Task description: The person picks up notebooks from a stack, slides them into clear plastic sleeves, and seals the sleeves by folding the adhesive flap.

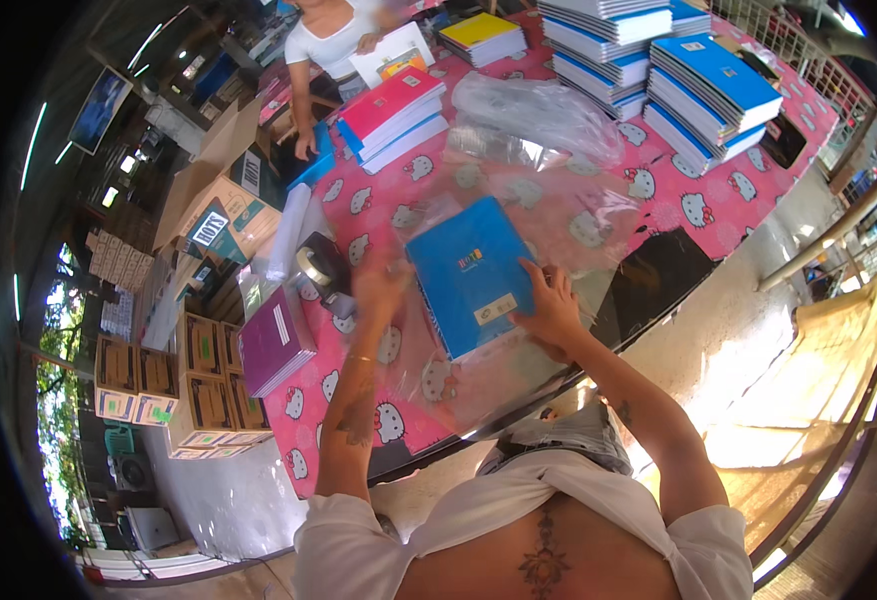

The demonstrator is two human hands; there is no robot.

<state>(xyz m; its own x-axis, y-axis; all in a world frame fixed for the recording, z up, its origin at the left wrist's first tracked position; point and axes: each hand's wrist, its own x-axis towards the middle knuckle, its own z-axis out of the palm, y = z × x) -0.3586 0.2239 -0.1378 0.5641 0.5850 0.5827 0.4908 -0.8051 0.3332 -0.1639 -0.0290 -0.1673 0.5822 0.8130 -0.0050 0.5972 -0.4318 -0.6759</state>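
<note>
A blue notebook, which looks like the top of a small stack, lies slightly tilted on the table before me. Clear plastic film spreads under and around it. My right hand is at its right edge, fingers apart, with the thumb and index finger touching the cover. Close to the notebook's left edge is my left hand, smeared by motion, so its fingers do not show clearly. A tape dispenser stands just left of that hand, and a purple notebook stack lies nearer to me.
Tall stacks of blue notebooks, crumpled plastic, a red-covered stack and a yellow-covered stack occupy the far side of the pink-patterned table. Another person stands there. Cardboard boxes are stacked at left.
</note>
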